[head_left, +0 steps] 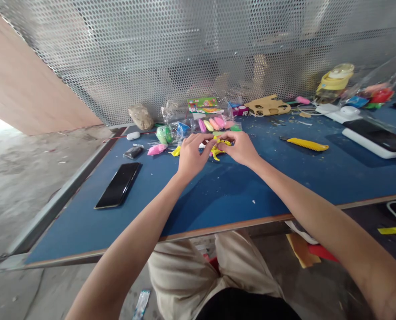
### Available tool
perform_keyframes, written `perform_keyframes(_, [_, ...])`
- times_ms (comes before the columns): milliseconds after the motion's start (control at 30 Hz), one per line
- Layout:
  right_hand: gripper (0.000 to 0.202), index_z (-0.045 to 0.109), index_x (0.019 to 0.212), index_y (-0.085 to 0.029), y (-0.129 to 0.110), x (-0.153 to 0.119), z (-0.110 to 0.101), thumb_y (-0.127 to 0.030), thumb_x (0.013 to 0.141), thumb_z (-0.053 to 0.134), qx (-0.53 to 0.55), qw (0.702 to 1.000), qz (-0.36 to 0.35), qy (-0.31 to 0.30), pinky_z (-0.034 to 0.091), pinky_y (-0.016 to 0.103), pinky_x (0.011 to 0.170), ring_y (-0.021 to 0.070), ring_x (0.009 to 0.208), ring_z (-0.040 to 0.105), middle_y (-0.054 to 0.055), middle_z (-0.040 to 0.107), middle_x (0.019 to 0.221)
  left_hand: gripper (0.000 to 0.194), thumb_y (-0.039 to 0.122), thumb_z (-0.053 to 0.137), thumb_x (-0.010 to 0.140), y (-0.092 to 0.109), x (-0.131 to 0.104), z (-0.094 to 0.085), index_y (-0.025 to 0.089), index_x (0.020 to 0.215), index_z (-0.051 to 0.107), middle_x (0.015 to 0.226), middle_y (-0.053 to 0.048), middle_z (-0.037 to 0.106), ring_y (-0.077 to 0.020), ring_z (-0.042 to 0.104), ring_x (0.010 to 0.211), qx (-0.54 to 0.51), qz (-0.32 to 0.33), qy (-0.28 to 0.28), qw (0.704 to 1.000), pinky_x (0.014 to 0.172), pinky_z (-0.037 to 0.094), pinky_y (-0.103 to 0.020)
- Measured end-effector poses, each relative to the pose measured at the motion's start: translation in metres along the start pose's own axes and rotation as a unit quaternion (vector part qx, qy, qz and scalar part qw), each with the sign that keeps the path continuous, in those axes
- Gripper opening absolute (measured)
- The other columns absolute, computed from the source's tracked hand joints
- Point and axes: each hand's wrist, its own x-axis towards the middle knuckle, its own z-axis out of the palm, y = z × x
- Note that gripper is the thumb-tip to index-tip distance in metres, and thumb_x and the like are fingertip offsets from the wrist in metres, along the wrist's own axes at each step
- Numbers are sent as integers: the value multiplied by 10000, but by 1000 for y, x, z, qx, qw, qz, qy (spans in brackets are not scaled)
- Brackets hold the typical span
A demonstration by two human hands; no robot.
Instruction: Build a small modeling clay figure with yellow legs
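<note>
Beige trousers [181, 271] show at six o'clock; a black phone [118, 185] lies on the table [218, 191] between eight and nine. Mid-dial, left hand [193, 153] and right hand [238, 149] hold yellow clay [216, 154], each grip narrow. Metal mesh [171, 40] stands at twelve.

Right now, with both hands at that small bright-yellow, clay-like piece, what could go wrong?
The small bright-yellow, clay-like piece might get squashed between the fingertips of the left hand and right hand. The yellow-handled cutter points its dark tip toward the right hand, so an outward swing could nick it. Pale scraps on the blue tabletop could stick to the piece.
</note>
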Motion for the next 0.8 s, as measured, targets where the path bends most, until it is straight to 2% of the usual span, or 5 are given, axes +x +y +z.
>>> perform_keyframes(167, [198,802,981,-220,1,1,-3,-362,861,736,-67,998,-7,-7,513,384,728,237,806,709,63,805,955,192,329,616,1001,-3,0,2,201,1069,742,966,-49,777,-183,684,880,-7,-11,3,1000,817,492,-332])
perform_keyframes(367, [128,763,880,-174,-1,2,-2,-290,860,715,94,994,40,-35,566,352,729,225,786,737,79,791,866,204,327,641,979,-5,2,0,213,1104,754,930,-35,773,-149,646,756,-30,-48,-9,998,754,506,-295])
perform_keyframes(500, [115,755,843,-174,0,3,0,-289,832,750,150,984,83,-44,581,353,775,232,834,749,82,791,854,233,413,665,953,-4,2,-3,203,916,760,783,-9,760,-134,654,676,-55,-108,-18,992,657,494,-265])
perform_keyframes(567, [115,750,832,-178,1,3,1,-292,833,753,174,979,95,-49,584,352,796,230,851,753,78,792,853,246,420,669,947,-5,1,-4,203,874,759,768,-5,757,-136,665,686,-63,-99,-35,992,679,506,-270])
perform_keyframes(800, [166,719,949,-182,4,3,5,-289,833,767,211,969,122,-36,597,368,823,228,862,758,87,791,910,132,277,749,878,-12,1,1,223,995,778,990,-41,758,-154,670,807,-40,-39,-82,995,752,534,-297])
